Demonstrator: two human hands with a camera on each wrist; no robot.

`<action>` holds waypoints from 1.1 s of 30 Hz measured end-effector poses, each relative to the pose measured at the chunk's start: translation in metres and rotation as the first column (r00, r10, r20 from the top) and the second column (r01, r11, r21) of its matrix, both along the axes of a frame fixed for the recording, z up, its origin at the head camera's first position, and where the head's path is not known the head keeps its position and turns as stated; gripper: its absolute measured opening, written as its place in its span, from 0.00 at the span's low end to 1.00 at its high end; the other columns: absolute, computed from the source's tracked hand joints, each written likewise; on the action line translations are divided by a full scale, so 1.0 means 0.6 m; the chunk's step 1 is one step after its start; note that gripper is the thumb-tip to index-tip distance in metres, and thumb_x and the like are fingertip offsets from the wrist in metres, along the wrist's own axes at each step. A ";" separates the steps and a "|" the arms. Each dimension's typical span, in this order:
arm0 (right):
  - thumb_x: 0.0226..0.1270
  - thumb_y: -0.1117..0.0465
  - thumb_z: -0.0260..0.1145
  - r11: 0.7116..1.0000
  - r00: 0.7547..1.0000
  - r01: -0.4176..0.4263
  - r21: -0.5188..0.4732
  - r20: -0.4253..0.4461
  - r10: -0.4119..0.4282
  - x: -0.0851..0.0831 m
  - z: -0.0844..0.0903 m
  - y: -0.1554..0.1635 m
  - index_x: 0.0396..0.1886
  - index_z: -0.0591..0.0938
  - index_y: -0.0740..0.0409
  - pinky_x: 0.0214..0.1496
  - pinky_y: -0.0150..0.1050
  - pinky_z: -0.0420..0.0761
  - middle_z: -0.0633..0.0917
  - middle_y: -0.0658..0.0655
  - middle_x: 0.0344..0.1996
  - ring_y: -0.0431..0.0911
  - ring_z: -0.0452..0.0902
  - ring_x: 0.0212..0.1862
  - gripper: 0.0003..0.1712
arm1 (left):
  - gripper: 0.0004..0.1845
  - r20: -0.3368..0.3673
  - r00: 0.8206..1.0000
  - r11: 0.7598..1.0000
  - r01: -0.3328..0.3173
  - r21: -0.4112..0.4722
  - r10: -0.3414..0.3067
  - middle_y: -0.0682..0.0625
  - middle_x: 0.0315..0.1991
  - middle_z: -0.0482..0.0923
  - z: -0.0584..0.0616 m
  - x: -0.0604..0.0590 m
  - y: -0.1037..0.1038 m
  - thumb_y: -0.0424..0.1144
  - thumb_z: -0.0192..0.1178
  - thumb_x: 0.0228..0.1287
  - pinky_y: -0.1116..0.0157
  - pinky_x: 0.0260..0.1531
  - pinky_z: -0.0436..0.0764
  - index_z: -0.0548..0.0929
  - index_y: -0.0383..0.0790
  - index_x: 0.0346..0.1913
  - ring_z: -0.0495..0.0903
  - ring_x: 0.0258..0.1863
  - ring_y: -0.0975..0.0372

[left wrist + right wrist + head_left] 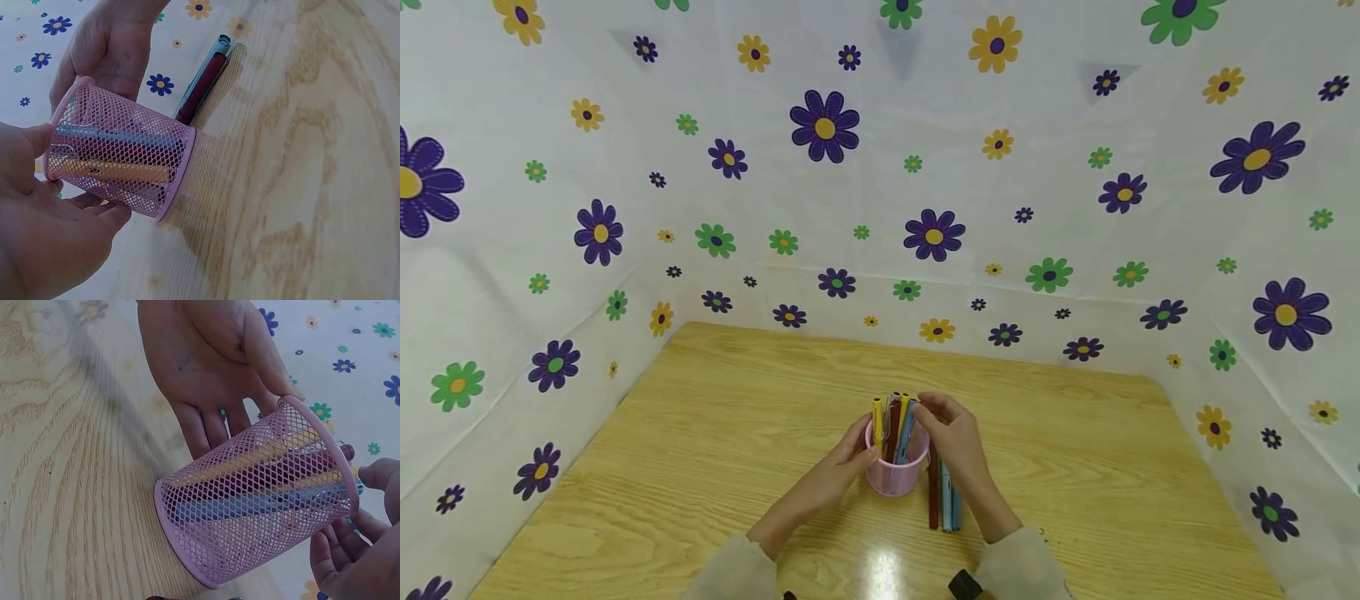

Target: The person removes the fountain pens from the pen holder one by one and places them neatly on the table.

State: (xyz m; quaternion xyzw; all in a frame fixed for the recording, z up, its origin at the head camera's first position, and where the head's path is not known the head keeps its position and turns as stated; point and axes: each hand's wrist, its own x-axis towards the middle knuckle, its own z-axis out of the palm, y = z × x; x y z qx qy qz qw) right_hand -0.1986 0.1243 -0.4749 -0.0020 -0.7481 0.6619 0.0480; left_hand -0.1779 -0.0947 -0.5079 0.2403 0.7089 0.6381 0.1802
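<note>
A pink mesh pen cup (897,481) stands on the wooden table holding several capped pens: yellow (877,421), dark red (892,429) and blue (906,433) ones among them. My left hand (842,471) holds the cup from the left, thumb at the rim and fingers against the mesh. On the other side my right hand (953,433) is at the rim with loosely bent fingers. Its thumb and forefinger stand apart around the top end of the blue pen (269,503). Beside the cup, under the right forearm, lie a dark red pen (933,500) and two blue pens (947,504).
Pale wooden table (737,417) extends around the cup on all sides. A white flower-patterned sheet (880,183) rises behind and along both sides of the table. Near the right sleeve (1022,567) a dark strap-like piece (964,585) shows at the lower edge.
</note>
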 end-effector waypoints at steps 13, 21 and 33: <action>0.70 0.58 0.72 0.999 0.998 -0.040 -0.001 -0.042 0.040 -0.003 -0.015 -0.008 0.49 0.86 0.66 0.46 0.38 0.85 0.87 0.58 0.41 0.46 0.82 0.42 0.16 | 0.36 0.003 1.000 1.000 -0.001 0.014 0.001 0.40 0.84 0.38 0.001 -0.001 0.001 0.46 0.43 0.86 0.47 0.78 0.48 0.38 0.47 0.85 0.40 0.82 0.48; 0.67 0.55 0.76 1.000 0.999 0.019 -0.005 -0.040 -0.019 0.004 -0.007 -0.006 0.43 0.87 0.66 0.39 0.33 0.83 0.87 0.58 0.37 0.46 0.80 0.39 0.16 | 0.36 -0.012 1.000 1.000 0.000 0.014 0.000 0.39 0.84 0.37 0.000 -0.001 0.000 0.46 0.43 0.86 0.45 0.78 0.47 0.38 0.47 0.85 0.39 0.82 0.46; 0.71 0.61 0.72 0.988 0.992 0.089 -0.129 -0.081 -0.100 0.013 0.024 0.005 0.47 0.84 0.69 0.50 0.39 0.87 0.86 0.62 0.40 0.48 0.86 0.42 0.15 | 0.36 -0.004 1.000 1.000 0.011 0.017 -0.011 0.39 0.84 0.36 0.000 -0.003 0.001 0.45 0.43 0.86 0.47 0.78 0.47 0.37 0.44 0.84 0.39 0.82 0.48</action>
